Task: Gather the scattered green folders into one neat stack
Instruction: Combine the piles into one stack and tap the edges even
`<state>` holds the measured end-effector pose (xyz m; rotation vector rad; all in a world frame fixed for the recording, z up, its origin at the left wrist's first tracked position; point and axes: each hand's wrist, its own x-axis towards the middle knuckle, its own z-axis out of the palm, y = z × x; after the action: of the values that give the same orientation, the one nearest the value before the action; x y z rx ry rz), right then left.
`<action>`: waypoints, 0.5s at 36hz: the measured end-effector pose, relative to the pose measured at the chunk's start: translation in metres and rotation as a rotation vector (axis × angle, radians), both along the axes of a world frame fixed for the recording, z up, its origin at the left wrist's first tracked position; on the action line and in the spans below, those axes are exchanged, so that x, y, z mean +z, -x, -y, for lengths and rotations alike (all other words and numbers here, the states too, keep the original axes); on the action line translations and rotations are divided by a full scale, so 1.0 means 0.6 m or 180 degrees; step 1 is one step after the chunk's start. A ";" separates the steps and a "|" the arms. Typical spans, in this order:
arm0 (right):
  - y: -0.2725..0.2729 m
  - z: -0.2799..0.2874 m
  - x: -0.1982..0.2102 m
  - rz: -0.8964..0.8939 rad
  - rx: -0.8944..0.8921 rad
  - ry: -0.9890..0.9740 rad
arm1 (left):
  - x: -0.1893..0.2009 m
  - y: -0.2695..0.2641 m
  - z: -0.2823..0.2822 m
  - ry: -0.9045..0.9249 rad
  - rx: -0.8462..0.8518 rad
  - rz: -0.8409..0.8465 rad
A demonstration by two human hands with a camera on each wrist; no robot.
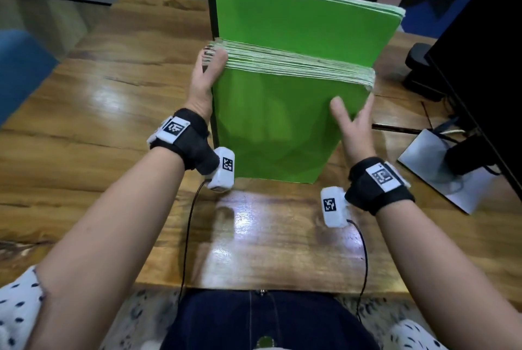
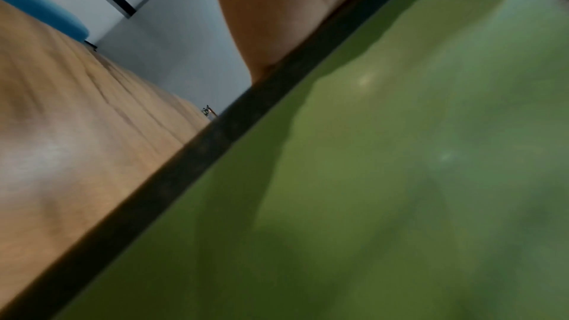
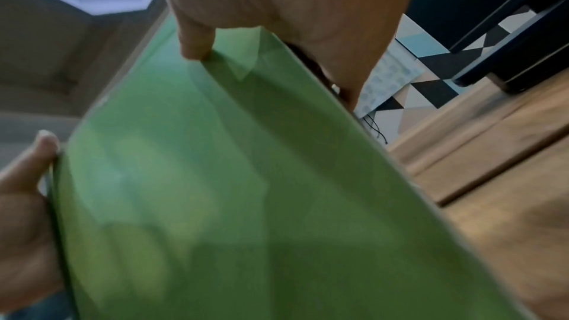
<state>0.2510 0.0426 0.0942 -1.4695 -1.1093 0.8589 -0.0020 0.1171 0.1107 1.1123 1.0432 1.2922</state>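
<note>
Wooden planks of the table (image 1: 113, 112) run under everything, with a blue seat (image 1: 19, 72) off its left edge. Left hand (image 1: 204, 82) lies against the dark spine side of the near bundle of green folders (image 1: 276, 123), thumb curled over its top corner. That bundle stands on edge on the table, tilted slightly, its pale page edges facing up. Just behind it a taller second bundle of green folders (image 1: 305, 24) also stands upright, the two touching or nearly so. Right hand (image 1: 353, 126) holds the near bundle's right edge, thumb spread on the front cover and fingers wrapped behind; the right wrist view shows the thumb tip pressed on the cover. Both hands thus clamp the bundle between them. Farther right stands a black monitor (image 1: 480, 67) on its grey base (image 1: 435, 163).
</note>
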 end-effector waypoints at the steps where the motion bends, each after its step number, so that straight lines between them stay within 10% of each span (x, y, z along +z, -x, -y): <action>1: -0.002 0.006 -0.016 0.0008 0.0102 0.0039 | -0.012 0.000 0.004 0.0037 0.0053 -0.0092; 11: -0.017 0.021 -0.163 0.0596 0.0465 0.1074 | -0.150 0.038 0.024 0.0637 -0.1016 -0.2040; 18: 0.008 0.009 -0.176 0.0772 -0.0172 0.0812 | -0.177 0.027 0.021 0.0123 -0.0405 -0.2441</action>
<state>0.2462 0.0373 -0.0115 -1.8458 -1.1624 0.8222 -0.0181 0.1047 0.0045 1.6694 1.5065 0.7314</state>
